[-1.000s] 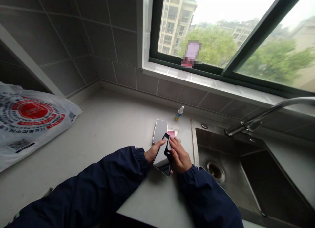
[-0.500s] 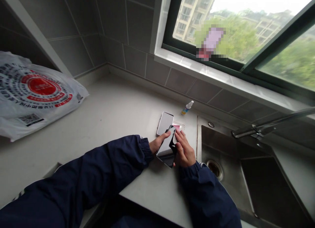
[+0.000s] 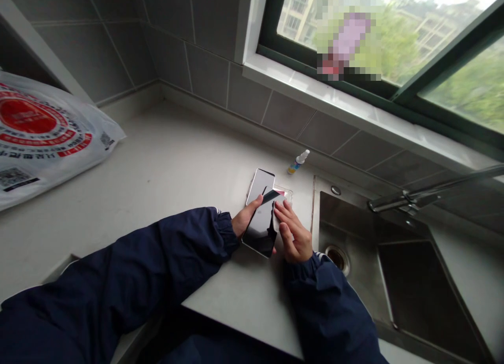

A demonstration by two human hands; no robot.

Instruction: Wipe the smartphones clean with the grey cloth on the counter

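Not much has moved since the last frame: the view has swung a little, and the dark reflections on the phone [image 3: 259, 228] have shifted, so its tilt has probably changed a touch.

That phone is up in front of the body, near the counter [image 3: 185, 159] edge. The left hand [image 3: 244, 218] is grasping it by the side, thumb on the upper left edge, other fingers apparently wrapped underneath. Makes sense to me, since it keeps most of the screen uncovered. The right hand [image 3: 294, 232] has its fingers together and laid on the right side of the screen, over some pale thing [image 3: 276, 223]. Can't tell if they're pinching it or just pressing, it's mostly hidden. My guess is one hand steadies while the other works.

Counting up: two hands, two phones. The second phone [image 3: 261, 182] lies flat just past the held one, maybe parked for easy reach. Beside it, one clear case [image 3: 290, 194] with a pink bit [image 3: 281, 193] showing. One spray bottle [image 3: 298, 162] stands behind. One plastic bag [image 3: 51, 143] sits well apart, far left. One sink [image 3: 360, 238], one tap [image 3: 389, 202].
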